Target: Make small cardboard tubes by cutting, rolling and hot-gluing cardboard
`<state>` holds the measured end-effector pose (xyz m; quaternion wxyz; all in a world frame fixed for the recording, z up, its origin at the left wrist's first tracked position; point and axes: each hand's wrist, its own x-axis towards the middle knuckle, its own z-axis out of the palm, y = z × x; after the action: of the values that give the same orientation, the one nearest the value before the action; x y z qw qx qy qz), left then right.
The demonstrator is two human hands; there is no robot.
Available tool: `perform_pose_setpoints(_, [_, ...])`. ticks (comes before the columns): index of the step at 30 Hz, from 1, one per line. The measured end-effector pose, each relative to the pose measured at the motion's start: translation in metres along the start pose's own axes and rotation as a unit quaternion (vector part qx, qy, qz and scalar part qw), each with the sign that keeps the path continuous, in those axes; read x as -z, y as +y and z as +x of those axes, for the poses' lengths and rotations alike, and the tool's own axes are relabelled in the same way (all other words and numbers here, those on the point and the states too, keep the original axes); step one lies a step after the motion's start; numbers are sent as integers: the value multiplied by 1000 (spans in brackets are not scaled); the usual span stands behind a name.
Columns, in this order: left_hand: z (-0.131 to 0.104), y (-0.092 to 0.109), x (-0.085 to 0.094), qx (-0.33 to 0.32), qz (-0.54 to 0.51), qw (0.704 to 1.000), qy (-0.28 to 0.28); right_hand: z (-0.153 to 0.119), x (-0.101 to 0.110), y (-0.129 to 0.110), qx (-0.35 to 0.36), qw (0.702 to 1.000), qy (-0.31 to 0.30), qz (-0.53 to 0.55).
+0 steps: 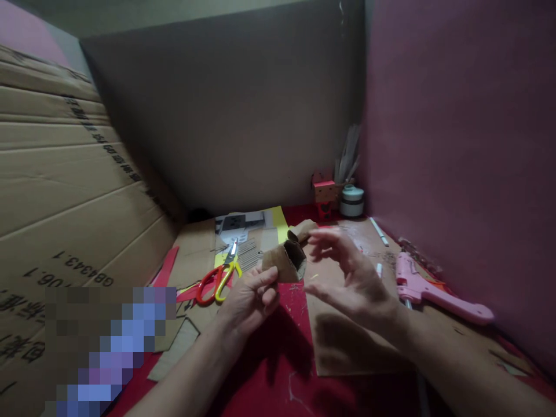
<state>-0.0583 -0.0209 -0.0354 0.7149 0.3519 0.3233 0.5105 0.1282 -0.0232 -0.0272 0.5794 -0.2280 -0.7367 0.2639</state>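
My left hand (256,292) pinches a small folded brown cardboard piece (278,263), its hollow, dark opening turned to the right. Just right of that opening is my right hand (347,278), thumb and fingers apart and nothing between them. Behind the held piece lies another bit of brown cardboard (304,229). Scissors with red and yellow handles (221,281) rest left of my left hand, blades pointing away. Under my right hand is a flat cardboard sheet (347,347) on the red table surface (282,370).
A pink glue gun (434,292) lies at the right, with a white stick (379,231) farther back. At the back stand a small cardboard figure (324,194) and a pale blue jar (351,202). A large cardboard panel (65,191) rises on the left.
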Motion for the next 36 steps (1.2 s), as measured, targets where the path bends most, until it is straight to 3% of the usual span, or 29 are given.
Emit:
perform_pose_setpoints(2, [-2,-3,0,15,-11,1000,-24,1,-1,4,16,998,-62,5])
perform_pose_setpoints(4, [-3,-8,-1,47,-18,995,-90,1,-5,5,21,993,-112,28])
perform_pose_setpoints(7, [-5,-16,-3,83,-31,975,-202,-1,-14,0,21,990,-123,69])
perform_pose_setpoints(10, [-7,-16,-8,84,-69,966,-234,-6,-21,-6,20,989,-111,93])
perform_pose_setpoints(16, [-11,-12,-18,68,-108,971,-201,-11,-24,-4,-8,990,-99,101])
perform_pose_setpoints(26, [-8,-22,-3,92,-155,960,-215,-9,-20,-8,-62,992,-43,103])
perform_pose_setpoints(29, [-11,-18,-7,86,-148,960,-222,-6,-19,-10,-109,983,-31,146])
perform_pose_setpoints(32, [-11,-13,-9,78,-95,969,-212,0,-16,-6,-181,959,23,215])
perform_pose_setpoints(34, [-10,-9,-7,67,-27,982,-176,3,-14,0,-208,942,73,255])
perform_pose_setpoints(36, [-8,-5,-5,28,42,995,-83,5,-13,5,-242,916,106,302])
